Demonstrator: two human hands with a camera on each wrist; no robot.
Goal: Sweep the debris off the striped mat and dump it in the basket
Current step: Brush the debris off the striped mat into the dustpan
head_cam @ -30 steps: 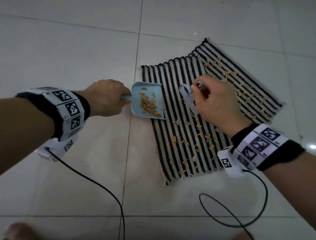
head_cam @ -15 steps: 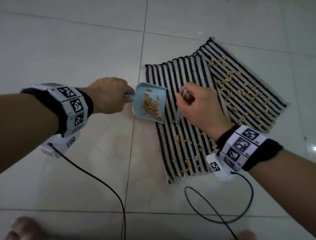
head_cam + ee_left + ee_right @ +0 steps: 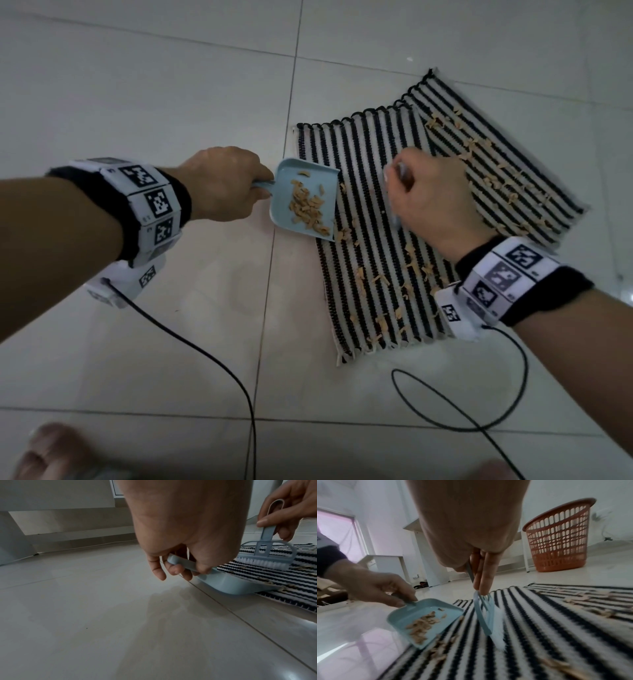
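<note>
A black-and-white striped mat [image 3: 373, 178] lies on the tiled floor, strewn with tan debris [image 3: 380, 281] near its front and right parts. My left hand [image 3: 222, 185] grips the handle of a light blue dustpan [image 3: 301, 198] whose lip rests on the mat's left edge; a pile of debris sits in the pan [image 3: 426, 623]. My right hand [image 3: 428, 195] grips the handle of a small blue brush [image 3: 267, 555], its white bristles [image 3: 496, 631] on the mat just right of the pan. An orange basket [image 3: 558, 536] stands beyond the mat in the right wrist view.
Black cables [image 3: 205, 349] trail from both wrists over the floor in front of the mat. White furniture legs [image 3: 526, 550] stand beside the basket. Toes [image 3: 51, 452] show at the bottom edge. Bare tiles [image 3: 137, 85] stretch to the left.
My right hand drew the brush left toward the dustpan, then back a little to the right. A few more bits lie at the pan's lip. The dustpan has barely moved.
</note>
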